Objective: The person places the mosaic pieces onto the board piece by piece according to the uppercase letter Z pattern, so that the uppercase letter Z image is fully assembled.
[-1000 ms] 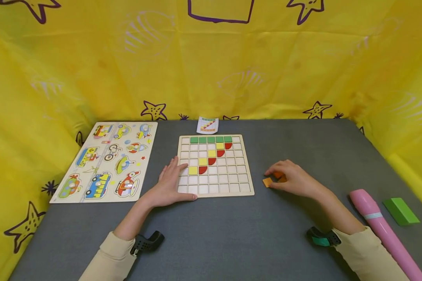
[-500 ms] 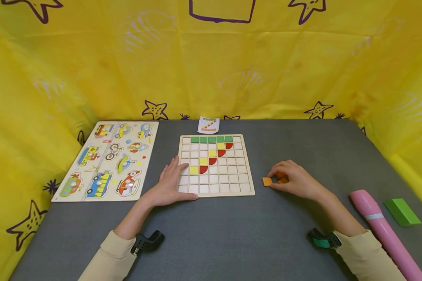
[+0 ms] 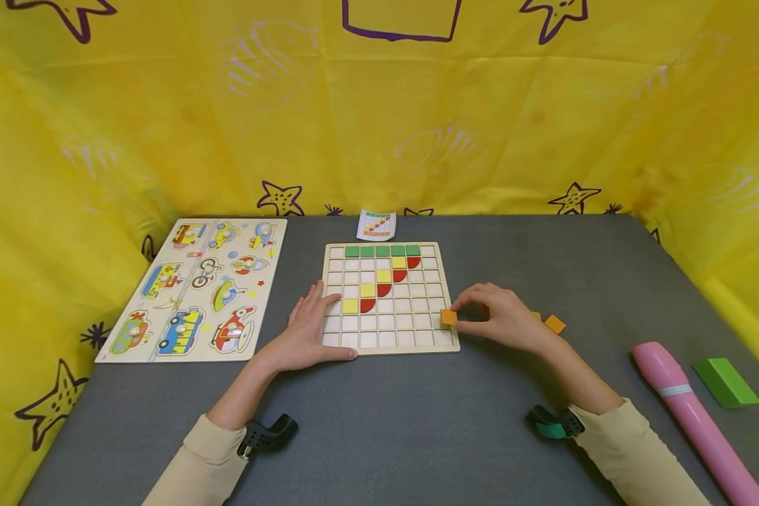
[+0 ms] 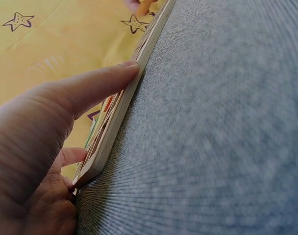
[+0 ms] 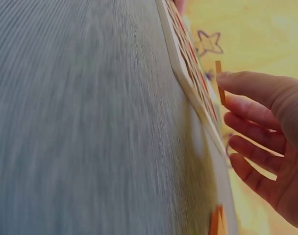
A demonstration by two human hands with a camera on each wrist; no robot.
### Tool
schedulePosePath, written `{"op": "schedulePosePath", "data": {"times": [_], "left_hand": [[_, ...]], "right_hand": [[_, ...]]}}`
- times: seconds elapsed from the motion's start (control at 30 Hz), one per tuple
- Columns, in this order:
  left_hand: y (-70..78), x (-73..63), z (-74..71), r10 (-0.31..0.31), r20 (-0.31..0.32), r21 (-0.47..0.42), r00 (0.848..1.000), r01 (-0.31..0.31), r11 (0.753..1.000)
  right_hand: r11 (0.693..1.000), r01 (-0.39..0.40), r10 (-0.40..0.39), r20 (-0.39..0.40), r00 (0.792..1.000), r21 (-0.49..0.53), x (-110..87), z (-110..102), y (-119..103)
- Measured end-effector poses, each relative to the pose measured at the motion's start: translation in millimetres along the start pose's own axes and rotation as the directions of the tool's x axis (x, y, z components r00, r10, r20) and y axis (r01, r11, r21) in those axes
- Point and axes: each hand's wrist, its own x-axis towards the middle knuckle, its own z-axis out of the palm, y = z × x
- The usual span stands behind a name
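A wooden grid board (image 3: 423, 338) lies flat on the dark table, with a row of green squares (image 3: 382, 251) near its top and yellow squares (image 3: 367, 290) and red quarter-circle tiles (image 3: 384, 289) stepping down diagonally to the left. My left hand (image 3: 310, 330) rests spread on the board's lower left corner; in the left wrist view its straight thumb (image 4: 97, 87) touches the front edge. Between thumb and fingertips my right hand (image 3: 502, 318) pinches an orange square tile (image 3: 448, 318) over the board's right edge. The right wrist view shows that tile (image 5: 221, 90) edge-on, raised above the board.
More orange tiles (image 3: 554, 324) lie behind the right hand, partly hidden by it. A small pattern card (image 3: 376, 225) sits beyond the board. To the left is a vehicle picture board (image 3: 196, 295); at right are a pink microphone-shaped object (image 3: 696, 407) and a green block (image 3: 725, 383).
My right hand has picked up an orange tile from the table and carried it left to the board's right edge. The left hand stays in place on the board.
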Motion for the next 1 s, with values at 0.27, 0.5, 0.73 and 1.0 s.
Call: {"op": "schedulePosePath", "data": {"times": [0.27,0.5,0.73,1.0], "left_hand": [[-0.1,-0.1,-0.1,0.000,-0.003,-0.007,1.000,0.000,1.000],[1.4,-0.6,-0.8,-0.012,0.005,-0.009,1.000,0.012,1.000],[1.4,-0.3,-1.1,-0.024,0.012,-0.012,1.000,0.025,1.000],[1.8,-0.6,-1.5,-0.017,0.006,-0.012,1.000,0.017,1.000]], "right_hand": [[0.998,-0.003,0.000,0.052,0.999,0.059,24.2,19.7,-19.6],[0.996,0.027,-0.033,0.078,0.996,0.085,41.6,36.0,-33.5],[0.997,0.063,-0.066,0.079,0.995,0.041,57.2,53.0,-47.1],[0.999,0.036,-0.033,0.091,0.995,-0.035,76.2,71.0,-68.6]]}}
